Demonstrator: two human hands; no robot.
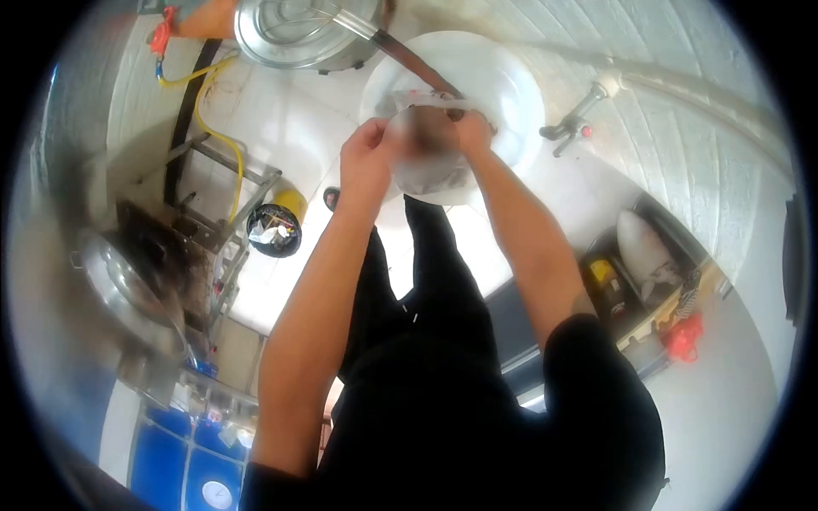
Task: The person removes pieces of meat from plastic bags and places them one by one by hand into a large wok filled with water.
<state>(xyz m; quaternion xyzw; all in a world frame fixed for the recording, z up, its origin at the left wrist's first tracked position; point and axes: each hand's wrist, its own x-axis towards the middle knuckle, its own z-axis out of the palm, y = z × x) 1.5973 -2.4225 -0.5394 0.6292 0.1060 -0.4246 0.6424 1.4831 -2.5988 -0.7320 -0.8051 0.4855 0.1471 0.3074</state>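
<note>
Over a large white basin (511, 77), both hands hold up a see-through plastic bag (433, 177) with something brown in it; a blur hides what the contents are. My left hand (368, 162) is closed on the bag's left edge, thumb and fingers pinched together. On the other side, my right hand (474, 134) grips the bag's upper right rim. Just beyond the hands, a large whisk (400, 55) with a brown handle lies from a metal pot's lid across to the basin, its wires over the lid.
The lidded metal pot (290, 38) stands at the far left of the basin. A tap (573, 128) juts from the right wall. A black-lined bin (274, 230) and a yellow hose (204, 119) are on the left. Bottles sit in a dark crate (626, 289) at the right.
</note>
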